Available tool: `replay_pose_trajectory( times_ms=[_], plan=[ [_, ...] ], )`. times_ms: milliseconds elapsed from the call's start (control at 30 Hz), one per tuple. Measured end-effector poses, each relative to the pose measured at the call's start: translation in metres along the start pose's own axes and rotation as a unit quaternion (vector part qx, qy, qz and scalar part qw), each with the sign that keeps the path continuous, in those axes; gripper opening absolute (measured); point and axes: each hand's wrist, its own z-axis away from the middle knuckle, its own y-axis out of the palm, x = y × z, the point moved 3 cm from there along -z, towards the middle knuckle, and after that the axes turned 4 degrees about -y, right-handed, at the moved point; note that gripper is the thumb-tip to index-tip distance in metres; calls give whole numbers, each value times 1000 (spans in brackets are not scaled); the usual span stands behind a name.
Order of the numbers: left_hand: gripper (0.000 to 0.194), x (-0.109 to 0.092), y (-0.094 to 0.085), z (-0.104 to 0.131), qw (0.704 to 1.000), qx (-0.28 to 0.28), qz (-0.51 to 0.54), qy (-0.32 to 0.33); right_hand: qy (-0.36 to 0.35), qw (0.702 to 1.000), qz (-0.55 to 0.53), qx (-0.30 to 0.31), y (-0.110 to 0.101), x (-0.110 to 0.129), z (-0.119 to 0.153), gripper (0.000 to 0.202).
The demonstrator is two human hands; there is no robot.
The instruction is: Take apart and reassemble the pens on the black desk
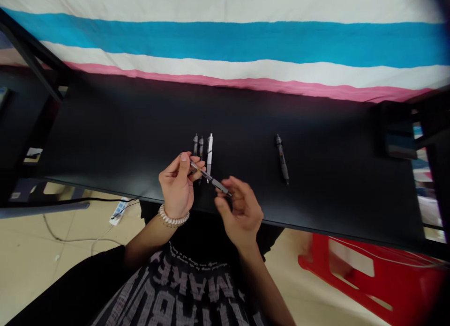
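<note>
My left hand (177,185) pinches the upper end of a slim grey pen (208,177) above the near edge of the black table (105,138). The pen slants down to the right, and its tip meets the fingertips of my right hand (239,206), which curl around it. Just behind my hands three pens lie side by side on the table: two dark ones (198,144) and a white one (210,150). A single dark pen (281,158) lies apart to the right.
A striped white, blue and pink cloth (246,40) hangs behind the table. A red plastic stool (379,274) stands on the floor at the lower right. Cables and a power strip (118,210) lie on the floor at the left. Dark frames stand at both table ends.
</note>
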Motion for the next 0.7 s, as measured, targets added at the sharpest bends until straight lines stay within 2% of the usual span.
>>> replay_pose_trajectory(
  times_ms=[133,267,367,467,700],
  plan=[
    [28,1,0,1,1000,2,0,-1,-14,1000,14,-1,2,2,-1,12],
    [26,-1,-5,-3,1000,-8,-13,8,32,999,10,5,0,-1,3,21],
    [22,-7,-12,-12,999,-26,-26,24,-20,998,50,-34,-6,0,5,19],
    [20,-9,-15,-16,999,-31,-22,29,-68,993,90,-43,-8,2,4,19],
    [27,4,-7,-4,999,5,-16,-34,-175,969,162,-62,5,10,2,18]
  ],
)
